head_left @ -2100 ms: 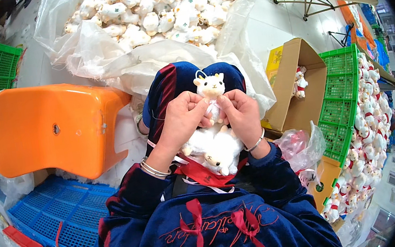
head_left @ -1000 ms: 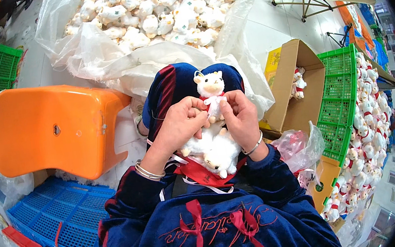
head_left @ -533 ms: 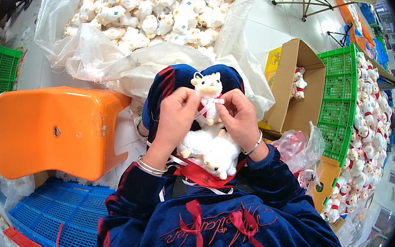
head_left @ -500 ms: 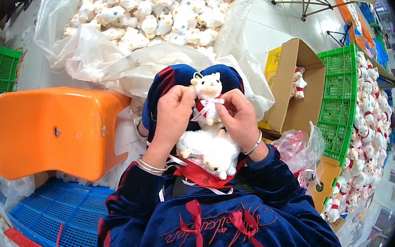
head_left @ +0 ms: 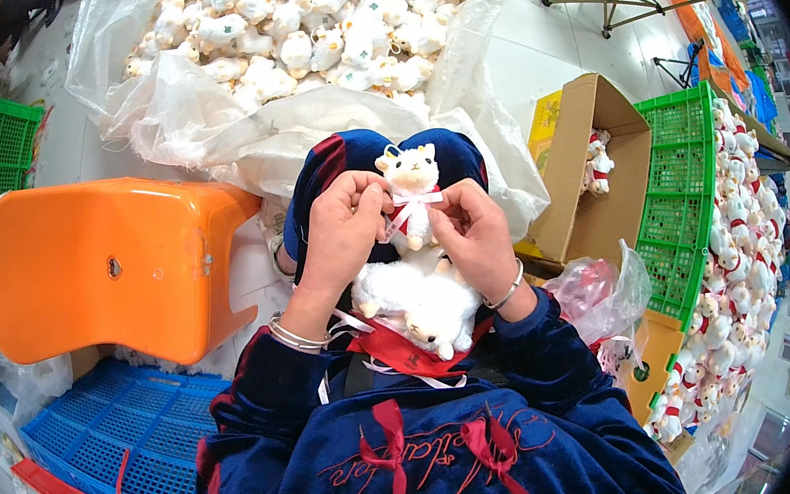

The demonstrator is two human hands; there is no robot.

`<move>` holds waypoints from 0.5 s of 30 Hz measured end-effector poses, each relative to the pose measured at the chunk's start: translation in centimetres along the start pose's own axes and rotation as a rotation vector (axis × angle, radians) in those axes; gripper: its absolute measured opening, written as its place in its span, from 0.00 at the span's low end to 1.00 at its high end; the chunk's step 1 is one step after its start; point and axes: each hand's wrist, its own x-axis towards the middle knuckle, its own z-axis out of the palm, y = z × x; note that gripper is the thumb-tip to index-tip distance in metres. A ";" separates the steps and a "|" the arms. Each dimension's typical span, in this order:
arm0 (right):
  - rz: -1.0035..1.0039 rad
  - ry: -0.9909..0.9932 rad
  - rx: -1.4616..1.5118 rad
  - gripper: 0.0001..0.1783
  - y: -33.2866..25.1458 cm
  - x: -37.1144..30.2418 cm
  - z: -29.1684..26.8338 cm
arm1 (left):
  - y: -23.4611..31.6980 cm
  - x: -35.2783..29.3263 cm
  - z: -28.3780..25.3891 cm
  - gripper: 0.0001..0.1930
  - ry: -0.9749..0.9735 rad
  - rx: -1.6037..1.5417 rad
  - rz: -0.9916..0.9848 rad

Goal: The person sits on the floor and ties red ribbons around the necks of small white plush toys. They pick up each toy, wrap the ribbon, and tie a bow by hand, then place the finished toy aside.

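A small white plush animal (head_left: 412, 172) with a red cloth piece at its chest stands upright between my knees, facing me. A white ribbon (head_left: 416, 201) is tied in a bow at its neck. My left hand (head_left: 344, 229) pinches the ribbon at the bow's left side, fingertips together. On the other side my right hand (head_left: 476, 236) has thumb and finger closed on the ribbon's right loop. Just below, more white plush toys (head_left: 428, 305) lie in my lap on a red cloth (head_left: 391, 349), with loose white ribbon strips around it.
A clear plastic bag (head_left: 196, 123) full of white plush toys lies ahead. An orange stool (head_left: 94, 259) and a blue crate (head_left: 127, 426) stand at left. To the right are a cardboard box (head_left: 571, 172) and a green crate (head_left: 677, 207), with many dressed plush toys (head_left: 726, 301) beyond.
My left hand has come down from beside the plush's head to the bow's left side. The bow now sits flatter and more level, and the plush is slightly turned and shifted left.
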 end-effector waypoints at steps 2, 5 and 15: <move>0.002 -0.001 0.013 0.06 0.1 0.0 0.0 | 0.7 -0.2 -0.1 0.06 -0.026 0.034 0.006; 0.008 -0.001 0.026 0.06 -0.2 0.0 0.0 | 0.4 -0.6 -0.2 0.07 -0.047 0.124 0.111; -0.001 -0.011 -0.004 0.06 -0.4 0.1 -0.1 | 0.4 -0.6 0.3 0.06 -0.032 0.412 0.196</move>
